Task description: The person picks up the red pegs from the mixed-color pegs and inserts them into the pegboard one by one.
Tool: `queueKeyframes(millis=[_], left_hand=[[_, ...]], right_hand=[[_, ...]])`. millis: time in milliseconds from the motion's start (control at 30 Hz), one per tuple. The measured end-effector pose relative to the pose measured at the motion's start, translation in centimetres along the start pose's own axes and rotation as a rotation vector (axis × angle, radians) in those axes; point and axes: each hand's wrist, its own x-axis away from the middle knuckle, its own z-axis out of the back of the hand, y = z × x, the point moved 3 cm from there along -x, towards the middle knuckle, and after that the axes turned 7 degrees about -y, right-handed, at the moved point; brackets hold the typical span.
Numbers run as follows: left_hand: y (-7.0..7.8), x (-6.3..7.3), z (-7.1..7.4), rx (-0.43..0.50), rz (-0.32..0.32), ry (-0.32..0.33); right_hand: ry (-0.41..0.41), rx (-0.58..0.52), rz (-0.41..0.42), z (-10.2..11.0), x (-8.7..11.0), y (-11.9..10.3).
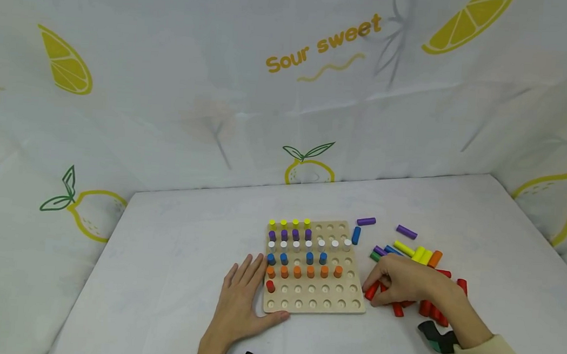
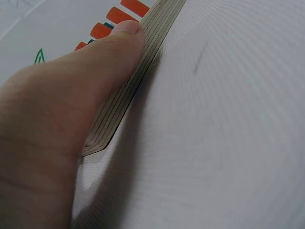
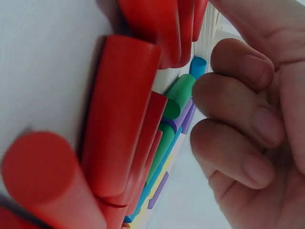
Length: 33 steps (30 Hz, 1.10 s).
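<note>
A wooden pegboard [image 1: 319, 296] lies on the white cloth with rows of yellow, purple, white, blue and orange pegs, plus one red peg [image 1: 270, 286] at the left of a nearer row. My left hand [image 1: 241, 310] rests against its left side, fingers stretched along the edge. In the left wrist view the left thumb [image 2: 109, 52] presses the board's layered edge [image 2: 124, 95]. Just off the board's right edge, my right hand [image 1: 404, 279] pinches a red peg [image 1: 372, 290] between thumb and forefinger. Its other fingers [image 3: 238, 114] curl inward in the right wrist view.
Several loose red pegs [image 1: 435, 312] lie under and beside the right wrist. Beyond that hand are yellow pegs [image 1: 422, 255], an orange peg [image 1: 435, 259] and a green peg [image 1: 375, 256]. A blue peg [image 1: 356, 235] and purple pegs [image 1: 407, 232] lie farther back. Printed cloth hangs behind.
</note>
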Motion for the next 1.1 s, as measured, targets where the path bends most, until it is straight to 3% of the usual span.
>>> queueKeyframes(millis=[233, 600, 800, 967, 1100], left_hand=[[0.1, 0.0, 0.1, 0.001, 0.0, 0.007], [0.1, 0.0, 0.1, -0.008, -0.007, 0.017], [0.2, 0.0, 0.1, -0.016, -0.013, 0.021], [0.1, 0.0, 0.1, -0.019, -0.012, 0.013], [0.2, 0.0, 0.1, -0.015, -0.01, 0.01]], right_hand=[[0.079, 0.057, 0.049, 0.5, 0.3, -0.5], [0.364, 0.028, 0.219, 0.5, 1.1, -1.3], [0.401, -0.012, 0.235, 0.0, 0.8, -2.0], [0.466, 0.016, 0.293, -0.4, 0.5, -2.7], [0.508, 0.025, 0.294, -0.7, 0.2, -3.4]])
